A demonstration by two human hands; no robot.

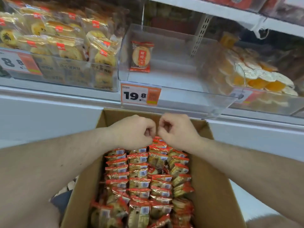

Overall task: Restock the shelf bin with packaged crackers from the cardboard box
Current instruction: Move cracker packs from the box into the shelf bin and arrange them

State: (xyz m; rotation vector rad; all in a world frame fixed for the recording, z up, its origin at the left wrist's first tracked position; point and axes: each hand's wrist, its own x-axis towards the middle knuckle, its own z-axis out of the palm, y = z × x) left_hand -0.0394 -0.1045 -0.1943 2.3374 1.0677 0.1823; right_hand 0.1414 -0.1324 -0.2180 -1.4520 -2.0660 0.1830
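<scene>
An open cardboard box sits in front of me, filled with rows of red-and-gold cracker packs. My left hand and my right hand are side by side at the far end of the box. Both have their fingers curled down round the tops of the packs there, and the fingertips are hidden. Above the box, the clear shelf bin holds a single cracker pack standing upright against its left wall.
A price tag reading 19.8 hangs on the bin's front. The left bin is full of yellow pastry packs, and the right bin holds orange-and-white snacks. An upper shelf edge overhangs the bins.
</scene>
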